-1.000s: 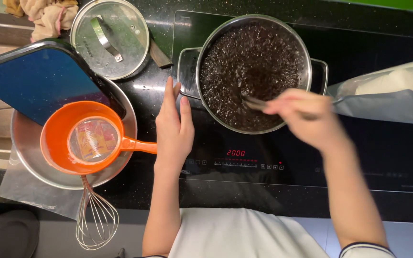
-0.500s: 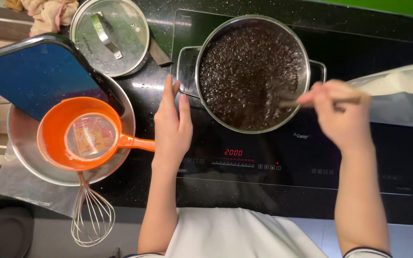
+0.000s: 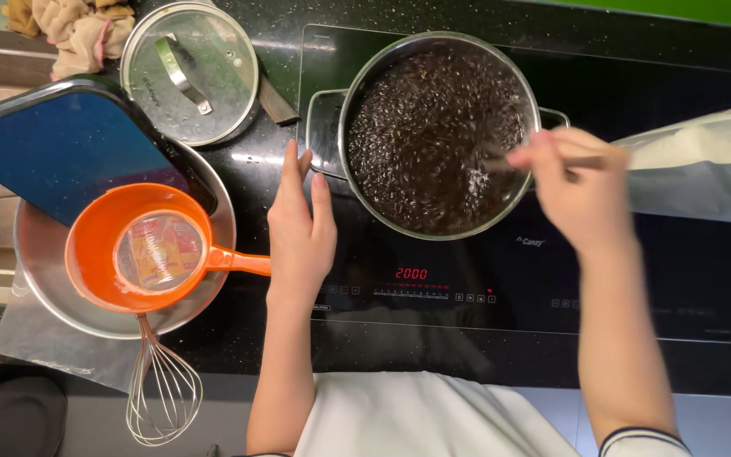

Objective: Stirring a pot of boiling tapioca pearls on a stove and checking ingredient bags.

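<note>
Black induction hob (image 3: 636,288) carried a steel pot (image 3: 437,135) of dark bubbling liquid. Since a second earlier, the right hand (image 3: 581,190), clenched on a stirring stick (image 3: 518,161), had swung to the pot's three o'clock. Left hand (image 3: 300,228) lay flat, fingers released, touching the nine o'clock handle (image 3: 323,131).

One pot (image 3: 433,135), one lid (image 3: 188,72), one whisk (image 3: 162,389), two hands (image 3: 300,233).
</note>
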